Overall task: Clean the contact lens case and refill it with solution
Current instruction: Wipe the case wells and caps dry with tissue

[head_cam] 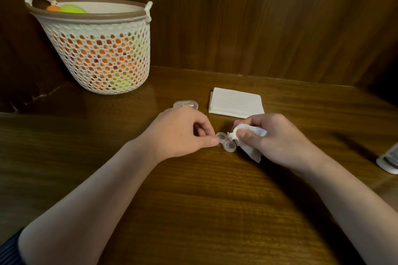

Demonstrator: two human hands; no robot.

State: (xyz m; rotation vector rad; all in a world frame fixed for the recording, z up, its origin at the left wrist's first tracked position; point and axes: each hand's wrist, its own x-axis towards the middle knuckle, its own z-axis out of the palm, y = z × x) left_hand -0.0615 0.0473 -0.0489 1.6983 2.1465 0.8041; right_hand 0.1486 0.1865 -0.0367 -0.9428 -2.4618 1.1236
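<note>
Your left hand (181, 131) curls its fingers, thumb tip pinching one end of the clear contact lens case (225, 141), which lies open on the wooden table (193, 211) near its middle. Your right hand (273, 137) grips a crumpled tissue (247, 135) touching the case. Both forearms reach in from the near edge. Folded tissues (235, 102) lie behind.

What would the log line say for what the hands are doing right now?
step: wiping case | left hand: pinches lens case on table | right hand: holds crumpled tissue at case | wells: open | solution: none seen
</note>
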